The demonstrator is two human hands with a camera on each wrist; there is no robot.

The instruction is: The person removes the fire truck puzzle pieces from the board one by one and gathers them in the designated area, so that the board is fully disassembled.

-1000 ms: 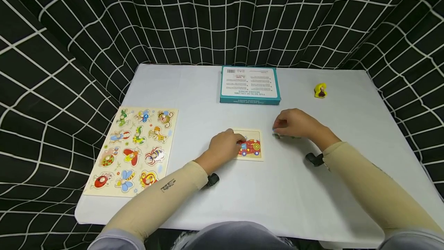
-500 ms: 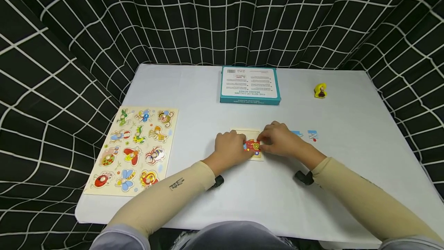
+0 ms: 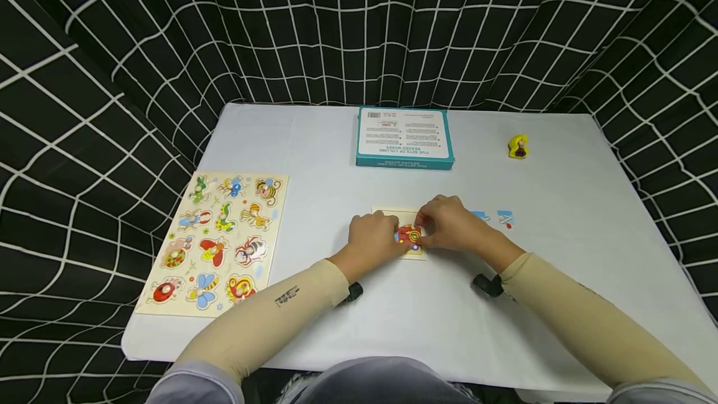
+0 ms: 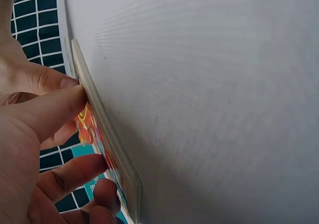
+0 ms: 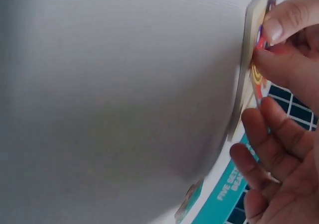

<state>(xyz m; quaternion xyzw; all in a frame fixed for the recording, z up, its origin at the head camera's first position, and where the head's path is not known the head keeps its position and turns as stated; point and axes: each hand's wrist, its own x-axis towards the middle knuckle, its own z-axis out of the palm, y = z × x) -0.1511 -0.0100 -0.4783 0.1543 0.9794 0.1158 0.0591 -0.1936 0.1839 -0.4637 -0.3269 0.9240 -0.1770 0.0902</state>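
Lying face-up, the near-square puzzle board (image 3: 402, 214) aligns with the table (image 3: 314, 161).

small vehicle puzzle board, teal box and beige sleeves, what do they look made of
Vehicle puzzle board: probably thin wood or fiberboard, judging by its pale, plain edge; matte rim.
Teal box: likely cardboard, smooth printed faces and crisp edges.
Beige sleeves: seemingly stretchy fabric, matte, close-fitting with few folds.
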